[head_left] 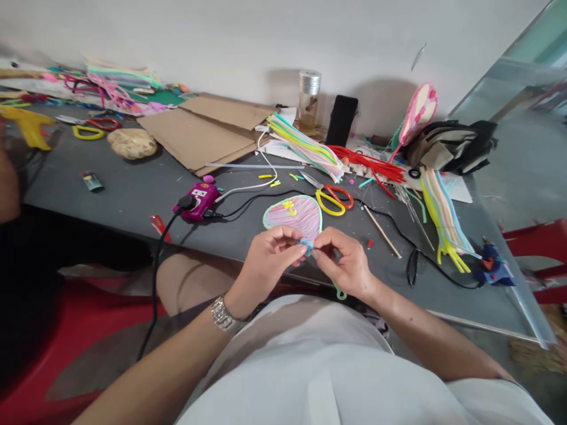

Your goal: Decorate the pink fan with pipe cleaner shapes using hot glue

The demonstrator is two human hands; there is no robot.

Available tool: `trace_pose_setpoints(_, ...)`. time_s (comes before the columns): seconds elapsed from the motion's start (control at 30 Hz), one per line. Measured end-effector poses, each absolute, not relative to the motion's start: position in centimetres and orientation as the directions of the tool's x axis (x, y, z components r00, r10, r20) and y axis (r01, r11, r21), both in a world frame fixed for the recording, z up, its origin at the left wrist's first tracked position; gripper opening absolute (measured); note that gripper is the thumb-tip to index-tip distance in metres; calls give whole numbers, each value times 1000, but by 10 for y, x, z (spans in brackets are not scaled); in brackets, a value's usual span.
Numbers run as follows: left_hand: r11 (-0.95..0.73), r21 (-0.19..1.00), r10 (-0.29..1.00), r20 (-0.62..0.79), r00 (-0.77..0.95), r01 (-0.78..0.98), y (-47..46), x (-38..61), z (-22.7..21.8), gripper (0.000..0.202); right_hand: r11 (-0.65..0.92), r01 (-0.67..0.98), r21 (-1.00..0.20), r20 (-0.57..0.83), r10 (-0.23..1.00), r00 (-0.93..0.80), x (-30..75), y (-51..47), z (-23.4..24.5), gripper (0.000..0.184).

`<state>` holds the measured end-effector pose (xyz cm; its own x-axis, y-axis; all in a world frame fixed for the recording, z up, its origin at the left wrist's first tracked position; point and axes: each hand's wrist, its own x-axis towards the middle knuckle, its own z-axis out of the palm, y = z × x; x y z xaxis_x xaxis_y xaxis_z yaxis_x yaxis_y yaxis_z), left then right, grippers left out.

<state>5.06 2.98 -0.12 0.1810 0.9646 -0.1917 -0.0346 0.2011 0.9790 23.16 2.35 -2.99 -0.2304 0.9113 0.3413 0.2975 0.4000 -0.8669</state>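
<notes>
Pinching one small blue fuzzy piece from both sides, the left hand and the right hand are closed, with their fingertips meeting on it just above the near table edge; that grip leaves no open gap around the piece; one pink-striped oval with a mint-green border and a yellow mark sits directly beyond the hands, touching or nearly touching the blue piece; one mint-green loop shows below the right hand; one metal watch circles the left wrist; two pairs of red-and-yellow-handled scissors lie on the table, the nearer pair just beyond the oval and the other far left; two striped pipe-cleaner bundles lie to the far side and right, with one red pile between them; one magenta socket sits left of the oval, one blue glue gun near the right edge; bare grey table stretches left of the hands, while black cable crosses the right side; the near edge runs close under both wrists.
</notes>
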Motion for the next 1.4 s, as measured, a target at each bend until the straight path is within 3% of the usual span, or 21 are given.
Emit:
trace_pose_setpoints(0.1,147,988,967,-153,203,41,30,49,0,17,304,239,-922,237,933,-269,234,27,-22,15)
trace_pose_setpoints(0.23,121,990,967,-135,217,73,32,48,4,16,38,89,-995,4,938,-347,238,38,-14,22)
trace_pose_setpoints(0.33,155,986,957,-165,238,59,33,49,3,19,-197,-36,-980,-162,884,-438,242,44,-14,29)
trace_pose_setpoints(0.43,105,991,957,-123,263,84,33,48,2,18,-313,-71,-947,-239,837,-492,245,47,-15,32)
trace_pose_setpoints(0.8,-80,965,965,13,261,249,30,49,6,7,-276,27,-961,-255,839,-481,244,47,-4,19)
trace_pose_setpoints(1.17,-114,956,964,41,261,271,32,47,2,4,-432,-48,-901,-350,786,-510,242,49,-14,25)
trace_pose_setpoints(1.3,-301,872,936,193,295,386,30,44,-3,4,-468,4,-884,-414,779,-471,242,49,-10,25)
trace_pose_setpoints(1.4,-531,700,844,387,371,478,28,42,-7,11,-481,44,-875,-446,768,-459,242,51,-6,24)
